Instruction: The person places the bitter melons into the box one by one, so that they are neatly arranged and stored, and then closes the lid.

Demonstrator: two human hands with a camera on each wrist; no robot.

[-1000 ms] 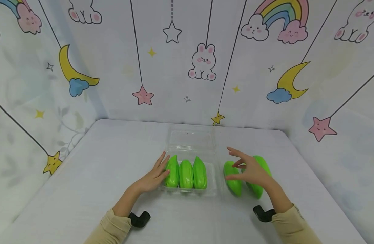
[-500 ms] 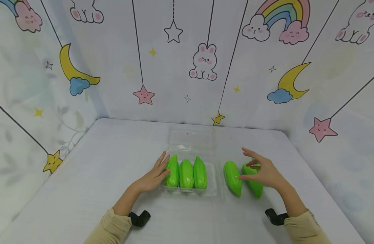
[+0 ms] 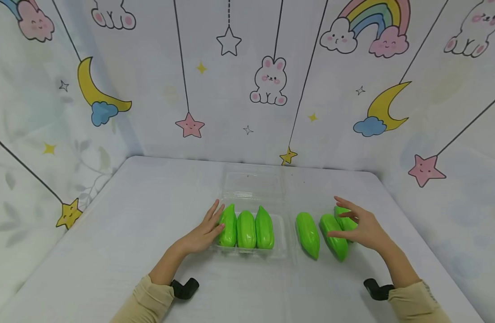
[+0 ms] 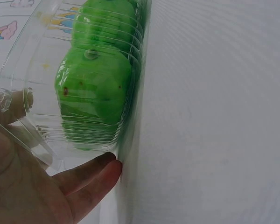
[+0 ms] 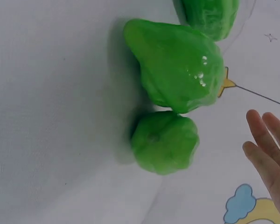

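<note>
A clear plastic clamshell box (image 3: 280,233) lies with its lid (image 3: 253,185) folded back. In it stand three glossy green, ridged, pointed fruit-like pieces (image 3: 246,229) side by side. My left hand (image 3: 201,235) rests against the box's left wall with extended fingers; in the left wrist view, fingers (image 4: 91,186) lie near the wall at table level. To the right of the box lie three more green pieces: one near the box (image 3: 308,235), a middle one (image 3: 335,244) and a far-right one (image 3: 342,217), partly hidden by my right hand (image 3: 366,229). That hand hovers with spread fingers, holding nothing.
A white cloth-covered table (image 3: 158,193) carries everything. Behind it hangs a printed backdrop (image 3: 150,58) with moons, stars and rabbits. Black camera mounts (image 3: 184,289) sit at both wrists.
My right hand has moved to the right, past the piece nearest the box, and is now over the farther two pieces. The left hand and the box have stayed put.
</note>
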